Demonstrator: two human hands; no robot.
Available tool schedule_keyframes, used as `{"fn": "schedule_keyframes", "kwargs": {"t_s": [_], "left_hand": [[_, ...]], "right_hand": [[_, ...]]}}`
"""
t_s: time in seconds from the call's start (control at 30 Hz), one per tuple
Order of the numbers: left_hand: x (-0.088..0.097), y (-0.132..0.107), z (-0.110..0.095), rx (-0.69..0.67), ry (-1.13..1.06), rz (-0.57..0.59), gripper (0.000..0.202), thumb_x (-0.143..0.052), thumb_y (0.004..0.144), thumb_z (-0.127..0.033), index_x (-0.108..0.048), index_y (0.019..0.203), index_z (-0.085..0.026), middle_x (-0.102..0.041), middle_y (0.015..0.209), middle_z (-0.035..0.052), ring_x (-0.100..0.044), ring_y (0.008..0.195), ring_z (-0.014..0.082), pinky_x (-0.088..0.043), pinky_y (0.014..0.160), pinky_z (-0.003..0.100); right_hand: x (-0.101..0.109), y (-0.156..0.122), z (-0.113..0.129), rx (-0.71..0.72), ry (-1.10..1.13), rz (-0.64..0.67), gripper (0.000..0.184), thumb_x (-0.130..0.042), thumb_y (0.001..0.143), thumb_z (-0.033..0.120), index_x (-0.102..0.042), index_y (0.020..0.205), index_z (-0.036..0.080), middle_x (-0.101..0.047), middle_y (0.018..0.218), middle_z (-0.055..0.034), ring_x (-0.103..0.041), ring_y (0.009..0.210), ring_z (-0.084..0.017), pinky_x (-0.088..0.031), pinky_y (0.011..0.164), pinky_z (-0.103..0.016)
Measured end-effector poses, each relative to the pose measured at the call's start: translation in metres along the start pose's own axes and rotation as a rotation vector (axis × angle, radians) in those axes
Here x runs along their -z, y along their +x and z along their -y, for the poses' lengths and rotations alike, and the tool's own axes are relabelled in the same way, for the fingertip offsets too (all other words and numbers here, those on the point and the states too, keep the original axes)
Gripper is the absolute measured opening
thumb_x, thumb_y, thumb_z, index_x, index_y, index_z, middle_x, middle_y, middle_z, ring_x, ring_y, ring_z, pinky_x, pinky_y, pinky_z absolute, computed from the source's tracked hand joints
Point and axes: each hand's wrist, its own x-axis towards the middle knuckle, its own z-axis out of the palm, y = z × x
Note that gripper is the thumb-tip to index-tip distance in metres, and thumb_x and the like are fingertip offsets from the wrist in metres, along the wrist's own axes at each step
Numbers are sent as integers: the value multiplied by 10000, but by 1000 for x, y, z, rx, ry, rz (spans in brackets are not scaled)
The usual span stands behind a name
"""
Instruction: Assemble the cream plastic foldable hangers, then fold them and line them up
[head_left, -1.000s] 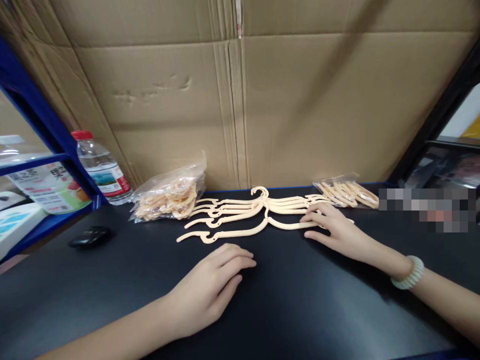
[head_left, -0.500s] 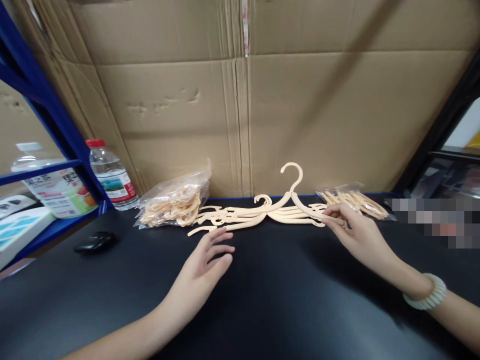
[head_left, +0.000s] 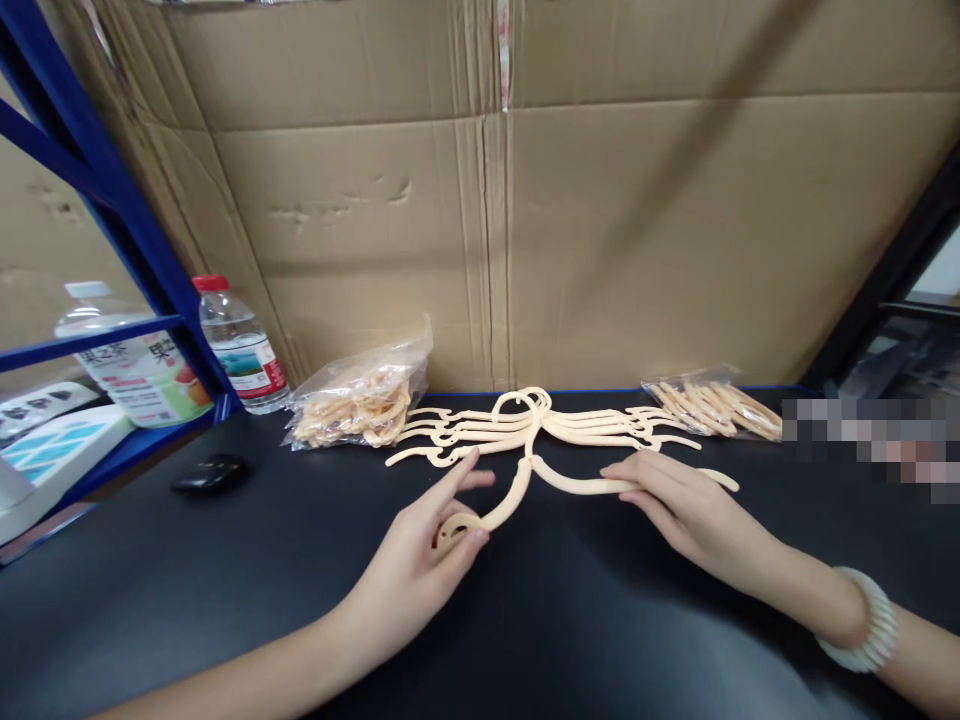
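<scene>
A cream plastic hanger (head_left: 559,483) lies on the black table (head_left: 570,620), pulled a little toward me from a flat stack of like hangers (head_left: 577,420). My left hand (head_left: 420,560) pinches the curled left end of that hanger between thumb and fingers. My right hand (head_left: 686,508) grips its right arm, fingers laid over it; a pale bead bracelet (head_left: 862,620) circles that wrist.
A clear bag of cream parts (head_left: 360,395) lies left of the stack, and a smaller bag (head_left: 712,405) lies to its right. A water bottle (head_left: 244,350) and a small black object (head_left: 210,472) sit at left by a blue shelf frame (head_left: 112,215). A cardboard wall (head_left: 600,220) stands behind.
My right hand lifted one hanger off the stack, then brought it down nearer me. My left hand moved forward and closed on its left end.
</scene>
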Motion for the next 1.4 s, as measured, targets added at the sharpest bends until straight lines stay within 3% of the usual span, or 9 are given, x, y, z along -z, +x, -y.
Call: {"fn": "schedule_keyframes", "kwargs": {"t_s": [0.2, 0.4, 0.5, 0.6, 0.7, 0.8, 0.97, 1.23, 1.4], "left_hand": [[3, 5, -6, 100, 19, -66, 268, -596, 831, -320, -654, 1054, -184, -704, 918, 58, -667, 780, 179, -549, 760, 302], [5, 8, -8, 159, -97, -215, 359, -700, 763, -380, -645, 1060, -187, -714, 912, 44, -679, 797, 181, -548, 737, 266], [5, 8, -9, 156, -188, -252, 423, -734, 741, -371, -626, 1108, -190, -724, 918, 40, -685, 830, 179, -545, 771, 258], [5, 9, -11, 185, -241, -291, 456, -765, 714, -368, -621, 1108, -188, -731, 902, 41, -687, 852, 184, -540, 788, 258], [5, 10, -14, 238, -278, -312, 429, -790, 686, -378, -642, 1033, -174, -737, 874, 48, -690, 866, 191, -531, 810, 261], [5, 10, -15, 269, -317, -319, 435, -806, 671, -379, -634, 1010, -166, -739, 853, 48, -691, 844, 179, -518, 816, 252], [5, 10, -11, 305, -427, -348, 552, -825, 668, -341, -567, 1127, -171, -740, 911, 53, -680, 867, 162, -496, 840, 252], [2, 14, -10, 300, -530, -347, 437, -829, 682, -257, -595, 1037, -155, -732, 912, 47, -658, 852, 120, -479, 820, 191], [5, 18, -17, 269, -671, -409, 406, -839, 659, -180, -639, 1013, -169, -715, 881, 6, -645, 846, 90, -489, 794, 142]], "right_hand": [[10, 4, 2, 34, -282, -86, 172, -473, 944, 219, -626, 1022, 226, -664, 931, -79, -584, 868, -244, -477, 790, -407], [15, 0, 6, -75, -757, -123, 256, -450, 966, 297, -648, 841, 194, -703, 941, -65, -508, 451, -119, -318, 443, -298], [16, -1, 9, -60, -785, -125, 264, -441, 969, 283, -668, 877, 185, -691, 1101, -87, -593, 523, -142, -396, 467, -300], [15, 0, 10, -69, -552, -158, 243, -436, 966, 238, -667, 1027, 195, -570, 1317, -129, -680, 826, -220, -532, 654, -334], [13, 1, 9, -61, -225, -210, 268, -447, 953, 169, -634, 1129, 244, -467, 1425, -104, -672, 945, -198, -566, 794, -341], [12, 4, 7, -136, 76, -260, 219, -544, 910, 195, -632, 1104, 248, -567, 1330, -85, -649, 1046, -219, -574, 860, -349], [13, 9, -2, -423, 661, -326, 184, -664, 834, 285, -652, 1001, 207, -692, 1076, -81, -705, 827, -199, -601, 800, -362], [12, 13, 0, -679, 1184, -297, 314, -803, 708, 253, -683, 996, 218, -686, 892, -21, -646, 715, -110, -558, 709, -231], [9, 13, -2, -754, 1398, -401, 220, -785, 737, 233, -656, 916, 219, -664, 875, 4, -611, 814, -95, -521, 791, -218]]}}
